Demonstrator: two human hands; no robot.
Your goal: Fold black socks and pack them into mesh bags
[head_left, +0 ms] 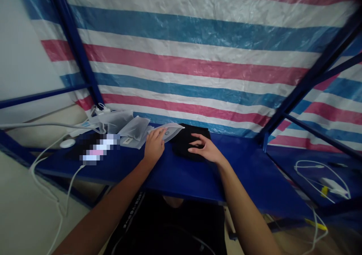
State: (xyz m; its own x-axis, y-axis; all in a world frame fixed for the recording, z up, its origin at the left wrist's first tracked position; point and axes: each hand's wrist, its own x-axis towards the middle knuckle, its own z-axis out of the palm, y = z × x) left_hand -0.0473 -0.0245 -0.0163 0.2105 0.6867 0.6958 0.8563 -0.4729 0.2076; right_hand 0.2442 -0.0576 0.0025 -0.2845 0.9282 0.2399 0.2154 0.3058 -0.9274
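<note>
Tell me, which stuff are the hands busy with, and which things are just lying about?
In use, by the look of it:
- frosted zip bag, at the left hand
- black soft-looking item, under the right hand

Probably just lying about:
- other frosted bags
- round white disc
- device with a blurred-out screen
- white cables

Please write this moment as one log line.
left hand: at translucent plastic bag | right hand: at black fabric-like item | beneath: blue tabletop
</note>
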